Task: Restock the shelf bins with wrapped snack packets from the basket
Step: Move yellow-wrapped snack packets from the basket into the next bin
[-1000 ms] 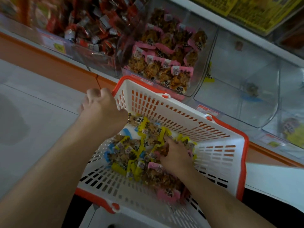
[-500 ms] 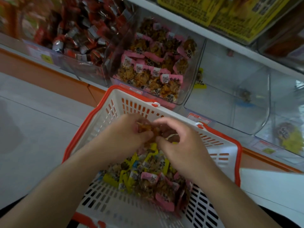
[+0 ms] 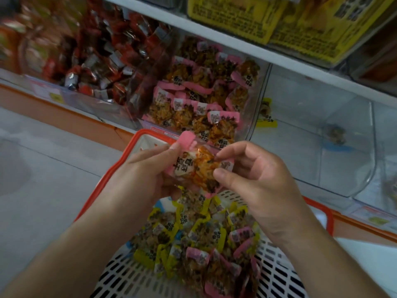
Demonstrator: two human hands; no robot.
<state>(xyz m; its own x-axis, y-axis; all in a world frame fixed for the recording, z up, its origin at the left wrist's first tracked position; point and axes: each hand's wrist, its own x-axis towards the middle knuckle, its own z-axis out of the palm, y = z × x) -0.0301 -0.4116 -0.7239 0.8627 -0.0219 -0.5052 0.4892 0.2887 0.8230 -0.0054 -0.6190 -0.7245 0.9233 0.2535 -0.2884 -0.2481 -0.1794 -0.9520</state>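
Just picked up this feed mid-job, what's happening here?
A person is restocking snack bins. Both the left hand and the right hand pinch a pink-edged packet above the basket of mixed packets. It sits just before the pink-packet bin, not yet dropped in.

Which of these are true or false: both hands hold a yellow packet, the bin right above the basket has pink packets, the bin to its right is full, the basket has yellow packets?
1. Both hands hold a yellow packet. False: the left hand and right hand pinch a pink-edged packet.
2. The bin above the basket holds pink packets. True.
3. The clear bin to its right is full. False: nearly empty.
4. The basket holds yellow packets. True.
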